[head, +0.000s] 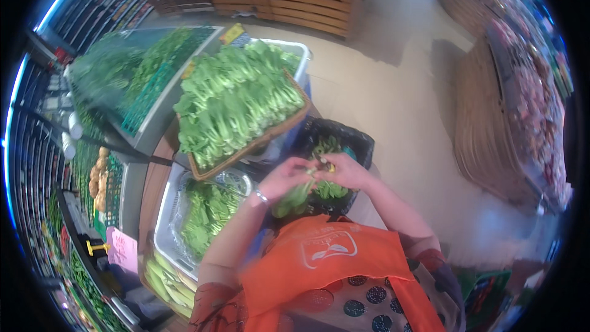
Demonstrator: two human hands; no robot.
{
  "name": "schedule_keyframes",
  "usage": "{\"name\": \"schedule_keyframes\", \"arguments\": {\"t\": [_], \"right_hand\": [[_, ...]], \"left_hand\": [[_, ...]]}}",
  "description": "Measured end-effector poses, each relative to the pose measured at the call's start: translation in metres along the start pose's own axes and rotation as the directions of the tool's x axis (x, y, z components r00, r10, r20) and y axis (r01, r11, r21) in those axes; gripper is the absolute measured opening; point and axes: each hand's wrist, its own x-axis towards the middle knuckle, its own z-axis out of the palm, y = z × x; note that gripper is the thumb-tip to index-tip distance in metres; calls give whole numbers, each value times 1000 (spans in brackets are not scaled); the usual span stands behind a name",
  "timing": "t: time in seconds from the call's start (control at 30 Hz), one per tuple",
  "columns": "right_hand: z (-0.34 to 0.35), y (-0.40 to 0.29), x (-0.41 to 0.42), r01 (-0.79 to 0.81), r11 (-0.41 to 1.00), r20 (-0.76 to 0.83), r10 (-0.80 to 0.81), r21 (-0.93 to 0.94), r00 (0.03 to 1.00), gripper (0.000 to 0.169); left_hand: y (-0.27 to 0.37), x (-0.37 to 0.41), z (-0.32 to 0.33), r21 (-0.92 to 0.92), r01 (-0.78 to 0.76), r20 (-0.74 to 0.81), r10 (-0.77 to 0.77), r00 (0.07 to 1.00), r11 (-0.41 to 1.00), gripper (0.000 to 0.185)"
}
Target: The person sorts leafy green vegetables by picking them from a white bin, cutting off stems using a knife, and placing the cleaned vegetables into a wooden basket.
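My left hand (289, 176) grips a leafy green vegetable (295, 199), its leaves hanging down toward my apron and its pale stem end pointing up. The fingers of my right hand (345, 171) meet that stem end and pinch at it. A small yellow thing shows by the right fingers; what it is I cannot tell. Below both hands stands a container lined with black plastic (359, 136), with loose green leaves (331, 190) inside. Just beyond my left hand, a wicker-edged tray (251, 159) bears rows of bok choy-like greens (239, 101).
To the left, a white plastic basket (161, 226) holds more greens in clear plastic. A pink sign (122, 249) with writing hangs near it. Wooden slatted crates (309, 0) stand at the back. Wood-sided display bins (479, 115) with packaged goods line the right, across the pale floor (392, 101).
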Motion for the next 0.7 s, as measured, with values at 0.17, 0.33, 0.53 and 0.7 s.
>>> {"name": "schedule_keyframes", "arguments": {"t": [0.17, 0.33, 0.53, 0.7], "right_hand": [[10, -13, 17, -190, 962, 48, 184, 197, 982, 20], [22, -18, 58, -130, 821, -111, 228, 555, 967, 18], [53, -18, 159, 6, 817, -400, 275, 576, 874, 24], [82, 24, 252, -168, 977, -458, 209, 131, 864, 31]], "left_hand": [[-6, -33, -33, 135, -30, -311, 71, 948, 990, 40], [-63, -100, -116, -209, -401, -708, 145, 691, 892, 47], [-148, -174, -142, -381, -340, -813, -136, 567, 859, 43], [-225, -231, -163, -451, -408, -854, -253, 454, 794, 31]]}}
